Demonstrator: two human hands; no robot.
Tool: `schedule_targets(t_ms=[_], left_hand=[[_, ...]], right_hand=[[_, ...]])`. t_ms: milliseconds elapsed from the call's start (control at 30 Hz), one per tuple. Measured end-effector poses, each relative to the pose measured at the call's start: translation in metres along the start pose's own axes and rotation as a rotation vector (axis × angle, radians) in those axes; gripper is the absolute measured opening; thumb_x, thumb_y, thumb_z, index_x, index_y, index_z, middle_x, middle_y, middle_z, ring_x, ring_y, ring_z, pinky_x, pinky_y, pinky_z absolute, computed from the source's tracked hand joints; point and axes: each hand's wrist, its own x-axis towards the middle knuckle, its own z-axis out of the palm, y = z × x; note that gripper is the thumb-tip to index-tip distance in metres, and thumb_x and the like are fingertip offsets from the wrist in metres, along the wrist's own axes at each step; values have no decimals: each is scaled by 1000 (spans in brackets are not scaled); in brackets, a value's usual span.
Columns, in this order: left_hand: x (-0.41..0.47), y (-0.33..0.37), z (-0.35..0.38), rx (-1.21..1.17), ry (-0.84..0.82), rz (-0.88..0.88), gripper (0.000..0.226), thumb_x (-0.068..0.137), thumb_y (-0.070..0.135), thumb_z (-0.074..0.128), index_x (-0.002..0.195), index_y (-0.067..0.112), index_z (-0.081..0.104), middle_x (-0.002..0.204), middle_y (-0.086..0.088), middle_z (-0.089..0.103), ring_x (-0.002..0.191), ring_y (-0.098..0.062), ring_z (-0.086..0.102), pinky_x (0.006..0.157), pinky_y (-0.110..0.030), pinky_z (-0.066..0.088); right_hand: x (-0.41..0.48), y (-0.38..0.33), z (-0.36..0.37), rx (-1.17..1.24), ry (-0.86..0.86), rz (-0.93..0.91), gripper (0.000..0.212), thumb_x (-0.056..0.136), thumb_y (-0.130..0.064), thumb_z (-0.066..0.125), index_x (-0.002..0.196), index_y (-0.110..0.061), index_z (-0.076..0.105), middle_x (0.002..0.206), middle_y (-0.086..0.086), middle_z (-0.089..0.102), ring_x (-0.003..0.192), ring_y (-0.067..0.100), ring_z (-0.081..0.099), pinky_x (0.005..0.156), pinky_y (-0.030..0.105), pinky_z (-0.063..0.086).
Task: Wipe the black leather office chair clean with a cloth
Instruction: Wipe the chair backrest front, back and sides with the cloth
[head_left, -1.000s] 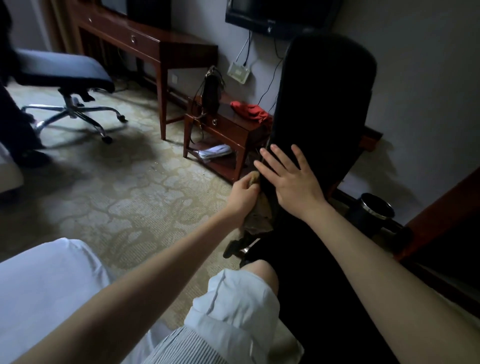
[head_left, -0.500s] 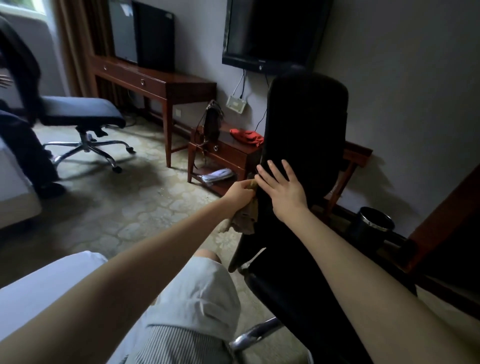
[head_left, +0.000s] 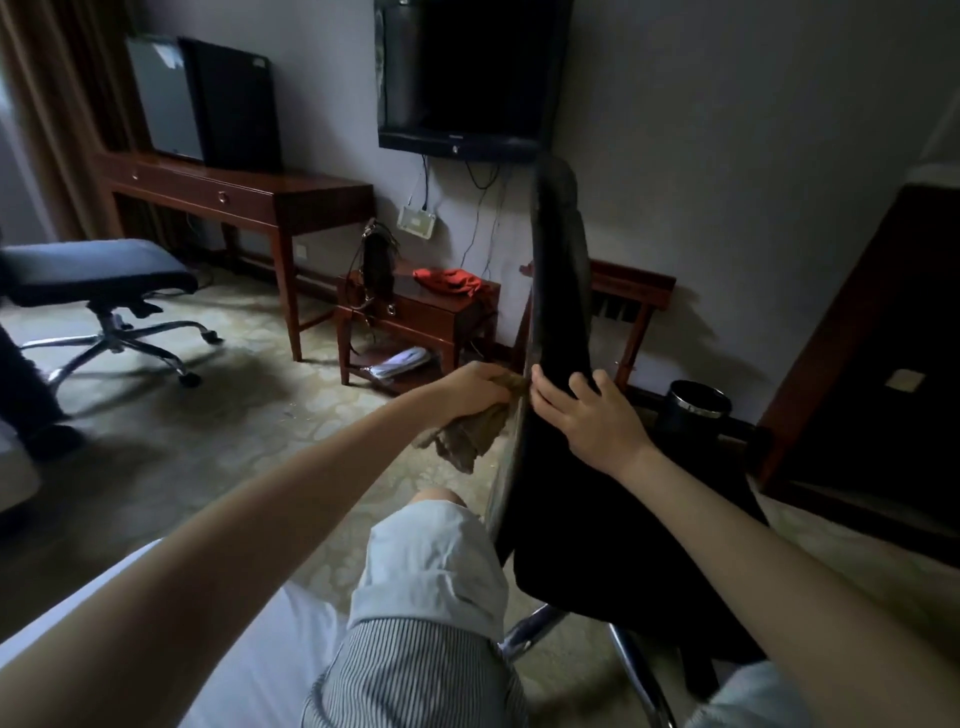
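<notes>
Here our left hand (head_left: 478, 387) bunches the soft cloth (head_left: 470, 434) against the edge of the black leather office chair (head_left: 558, 322) just ahead of our knee (head_left: 436, 501); our right hand (head_left: 589, 415) clasps that edge, steadying a slick, stiff back that probably swivels.

**A hotel guest room**

The place looks like a hotel room. A flat television (head_left: 467, 78) hangs on the wall at 12 o'clock. A dark wooden desk (head_left: 234, 192) with one drawer stands at 10 o'clock, and a wooden luggage rack (head_left: 634, 283) at 1 o'clock. Patterned carpet (head_left: 208, 441) covers the floor. A white bed sheet (head_left: 249, 649) lies at 7 o'clock.
</notes>
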Motion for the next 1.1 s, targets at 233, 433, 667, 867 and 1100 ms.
schedule_targets(t_ms=[233,433,667,867,1100], left_hand=[[-12,31,9,-166,-21,79,22,89,16,61,110,9,63,86,-9,64,78,-21,61,86,-38,51],[-34,55,6,-177,-126,163,18,90,27,60,107,23,59,105,-10,62,100,-26,60,94,-40,49],[-41,79,28,-263,-111,220,40,89,23,60,124,16,42,101,-2,54,88,-14,56,67,-23,48],[-34,104,42,131,-7,601,21,86,14,64,106,14,60,95,-2,61,92,-19,58,80,-29,49],[-17,128,31,272,263,814,32,85,14,63,116,12,56,106,-1,58,94,-10,50,76,-17,34]], right_hand=[[-64,6,-28,-71,-51,28,48,74,-15,55,121,-16,61,129,7,57,85,30,48,81,50,32],[-120,17,-54,-157,-100,112,43,79,-8,35,108,-10,67,118,13,63,81,30,39,76,44,32],[-137,21,-99,-83,-61,467,27,72,-18,53,92,-9,68,95,10,64,84,28,55,81,41,32],[-86,56,-125,30,81,549,42,79,-22,41,111,-8,64,116,12,62,106,29,53,95,42,31],[-61,111,-104,-29,-133,529,54,88,-29,31,135,-10,48,143,12,44,132,31,39,112,44,12]])
